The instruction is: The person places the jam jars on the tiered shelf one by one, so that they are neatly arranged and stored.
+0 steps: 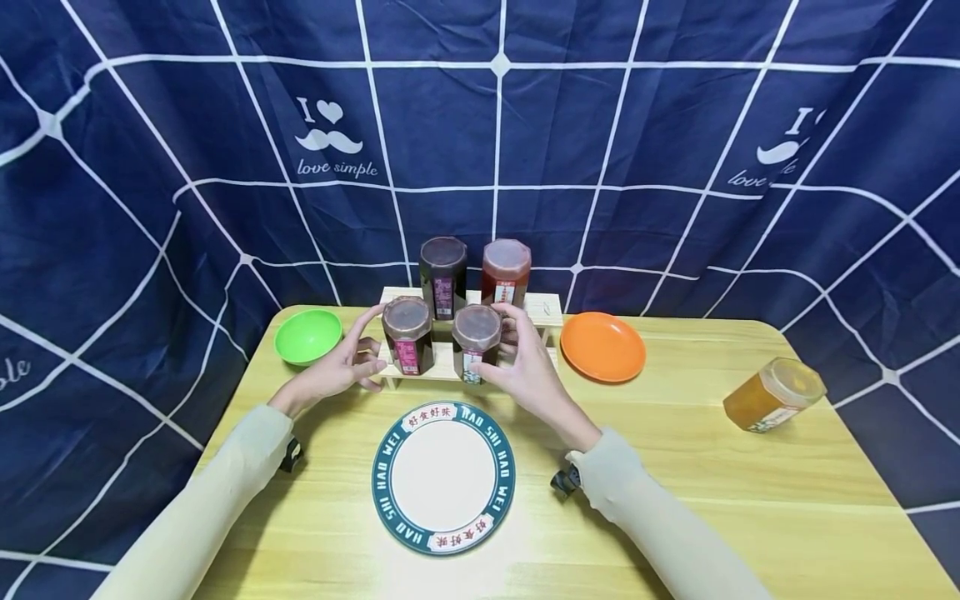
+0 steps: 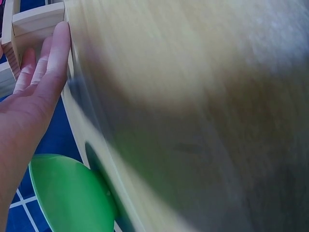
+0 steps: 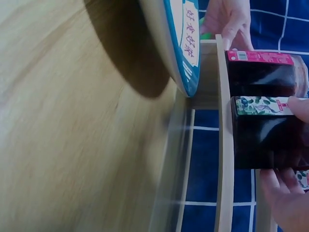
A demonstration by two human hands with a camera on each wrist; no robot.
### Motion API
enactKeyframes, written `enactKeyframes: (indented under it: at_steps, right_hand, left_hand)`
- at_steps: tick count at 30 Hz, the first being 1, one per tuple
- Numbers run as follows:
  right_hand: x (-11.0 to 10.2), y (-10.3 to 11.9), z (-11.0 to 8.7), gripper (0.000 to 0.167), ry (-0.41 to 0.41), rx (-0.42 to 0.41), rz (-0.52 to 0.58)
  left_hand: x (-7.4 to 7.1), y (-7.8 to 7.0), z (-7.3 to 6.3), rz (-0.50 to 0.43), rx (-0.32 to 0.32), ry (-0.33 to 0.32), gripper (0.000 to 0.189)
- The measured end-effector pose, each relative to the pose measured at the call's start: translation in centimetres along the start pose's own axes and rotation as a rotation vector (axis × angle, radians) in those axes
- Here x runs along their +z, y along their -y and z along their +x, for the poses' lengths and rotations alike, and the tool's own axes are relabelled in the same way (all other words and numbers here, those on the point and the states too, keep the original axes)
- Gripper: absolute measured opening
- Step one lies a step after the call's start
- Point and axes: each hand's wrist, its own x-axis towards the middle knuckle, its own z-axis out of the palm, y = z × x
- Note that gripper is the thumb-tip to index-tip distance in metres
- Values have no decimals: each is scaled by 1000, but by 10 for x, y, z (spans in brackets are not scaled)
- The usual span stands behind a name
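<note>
1. By the right hand (image 1: 525,367), a dark jar (image 1: 477,325) with a leaf-patterned label is gripped, thumb in front and fingers curled along its side; it is held upright at the lower step of a wooden rack (image 1: 545,310).
2. The left hand (image 1: 341,364) is held partly open at the rack's left end, thumb and fingers spread, with nothing gripped. Whether the neighbouring pink-labelled jar (image 1: 408,333) is touched by it cannot be told for certain.
3. That jar is stood on the lower step, just left of the gripped one.
4. On the upper step, a purple-labelled dark jar (image 1: 442,279) and, to its right, a red jar (image 1: 507,271) are placed.
5. The rack is flanked by a green bowl (image 1: 307,336) on the left and an orange plate (image 1: 603,347) on the right.
6. In front, a white plate (image 1: 444,475) with a lettered teal rim is set on the table (image 1: 675,517).
7. Well apart, at the right, an amber jar (image 1: 772,396) is seen.
8. Everything is backed by a blue, white-lined curtain (image 1: 555,125).
</note>
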Motion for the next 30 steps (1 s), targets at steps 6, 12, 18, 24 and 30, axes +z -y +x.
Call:
enactKeyframes:
  at_steps: [6,12,18,24,30]
  right_hand:
    - [3,-1,2,96,-36,-31,-84]
    - [5,-1,2,94,-46,-35,-75]
    - [6,1,2,94,-53,-31,-62]
    - [7,1,3,93,-57,-43,-61]
    - [7,1,4,91,-66,-39,-62]
  left_hand:
    - [0,1,0,-2,-2,2,98]
    - [0,2,0,-3,-1,1,98]
    - [-1,2,0,-1,-5,0,98]
    - [-1,2,0,-4,-3,4,99]
    - [-1,0,1,-11,3,6,99]
